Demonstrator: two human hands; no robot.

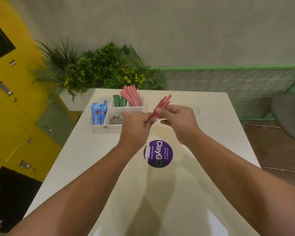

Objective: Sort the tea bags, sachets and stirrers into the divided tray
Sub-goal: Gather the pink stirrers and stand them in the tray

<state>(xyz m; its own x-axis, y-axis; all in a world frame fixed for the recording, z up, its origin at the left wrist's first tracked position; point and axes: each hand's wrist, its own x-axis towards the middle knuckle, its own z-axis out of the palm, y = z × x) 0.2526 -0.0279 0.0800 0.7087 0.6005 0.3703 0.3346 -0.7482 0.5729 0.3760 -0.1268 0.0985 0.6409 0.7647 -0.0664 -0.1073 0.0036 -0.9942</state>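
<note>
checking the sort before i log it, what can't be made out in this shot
Head view only:
- Contents of the tray's front compartment: blurred, partly behind the left hand.
- Lower ends of the held red stirrers: covered by both hands, right hand.
- Print on the blue sachets: too small.

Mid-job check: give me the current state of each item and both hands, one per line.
Left hand: closed on the lower end of the loose stirrers.
Right hand: closed on the same bundle.
Loose stirrers: held above the table, tilted.
Stirrers in tray: standing, fanned.
Green sachets: upright in compartment.
Blue sachets: upright in compartment.
Divided tray: on table.
</note>
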